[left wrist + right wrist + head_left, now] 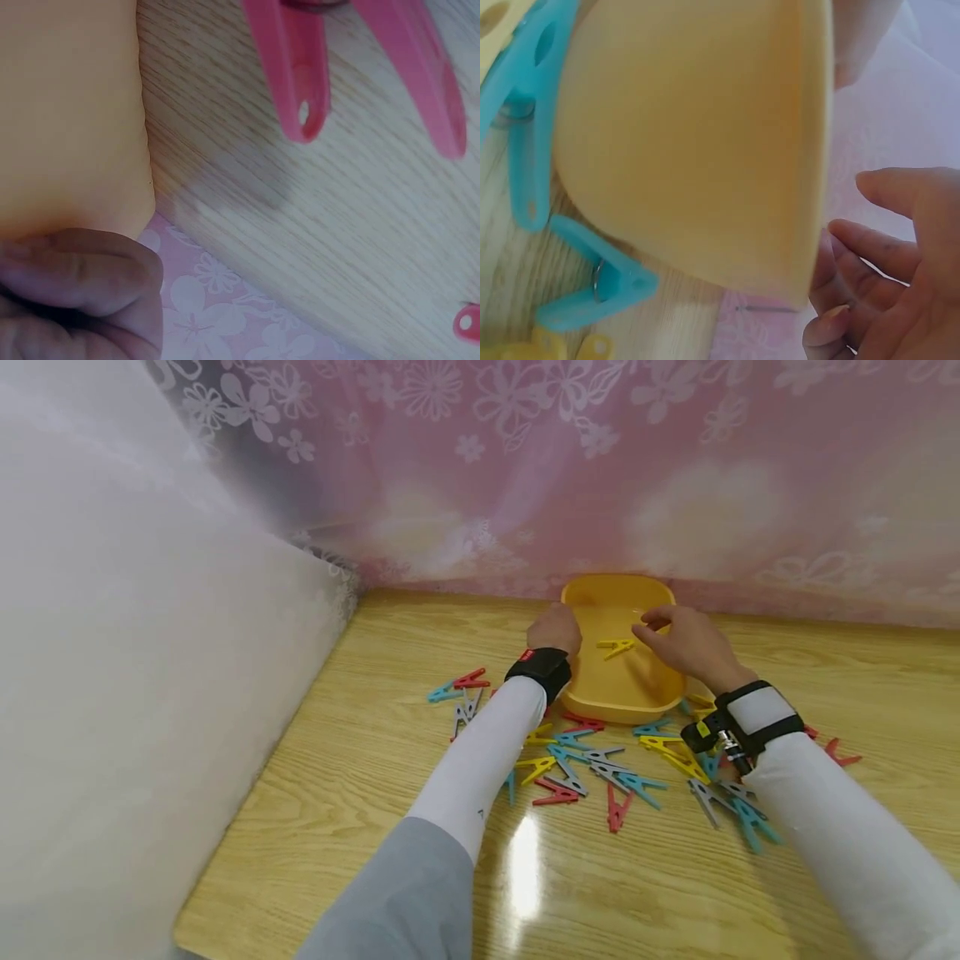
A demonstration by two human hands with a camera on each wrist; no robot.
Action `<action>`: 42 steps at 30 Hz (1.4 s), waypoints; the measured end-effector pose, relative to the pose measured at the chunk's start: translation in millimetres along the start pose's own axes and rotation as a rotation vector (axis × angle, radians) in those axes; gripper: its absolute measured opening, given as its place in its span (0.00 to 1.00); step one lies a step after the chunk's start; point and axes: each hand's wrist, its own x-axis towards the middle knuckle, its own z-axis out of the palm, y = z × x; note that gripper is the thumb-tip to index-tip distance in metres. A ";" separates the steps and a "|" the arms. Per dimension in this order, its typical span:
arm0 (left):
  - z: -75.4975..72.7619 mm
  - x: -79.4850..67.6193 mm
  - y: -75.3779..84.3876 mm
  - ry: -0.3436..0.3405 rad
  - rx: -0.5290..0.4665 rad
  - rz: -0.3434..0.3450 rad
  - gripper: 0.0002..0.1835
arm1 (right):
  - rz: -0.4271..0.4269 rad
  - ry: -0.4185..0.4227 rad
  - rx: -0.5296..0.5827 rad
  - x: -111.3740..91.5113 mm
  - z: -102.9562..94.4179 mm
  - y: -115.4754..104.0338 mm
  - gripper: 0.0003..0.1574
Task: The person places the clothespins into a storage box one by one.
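Yellow clip [624, 647] lay in tray [592, 687], between the hands, long axis roughly side to side. Right hand [688, 643] nearer, fingers parted, nothing seen held. Left hand [555, 631] curled at tray's left side; couldn't tell if gripping.

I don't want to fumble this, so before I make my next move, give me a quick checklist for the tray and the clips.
1. Tray upright on the table: ok.
2. Left grip on the tray: ok, fingers curled at its left side; how firmly, cannot tell.
3. Right grip free: ok, nothing between thumb and fingers.
4. Yellow clip inside the tray: ok, lying on its bottom.
5. All other clips in the tray: not ok, many lie loose on the table.
6. Every loose clip visible for counting: cannot tell, the sleeves may hide some.
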 end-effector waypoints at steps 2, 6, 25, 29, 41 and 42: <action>1.1 0.1 -0.2 -0.003 -0.003 -0.005 0.15 | 0.016 0.008 0.031 -2.7 -1.0 3.5 0.33; 0.8 -1.2 -0.8 -0.017 -0.004 -0.017 0.15 | 0.063 0.053 0.102 -9.0 -5.4 13.5 0.34; 0.1 3.7 1.3 -0.006 0.033 -0.006 0.15 | 0.129 -0.091 0.110 -48.9 -9.0 59.8 0.28; -0.2 2.3 3.4 -0.020 0.034 -0.010 0.16 | 0.121 -0.176 0.105 -54.6 -1.5 64.1 0.32; 1.6 2.1 3.8 -0.009 0.047 -0.011 0.16 | 0.129 -0.200 -0.017 -64.7 11.9 47.9 0.37; 1.6 2.0 4.0 -0.009 0.052 -0.010 0.16 | 0.135 -0.199 -0.034 -65.1 12.7 46.4 0.35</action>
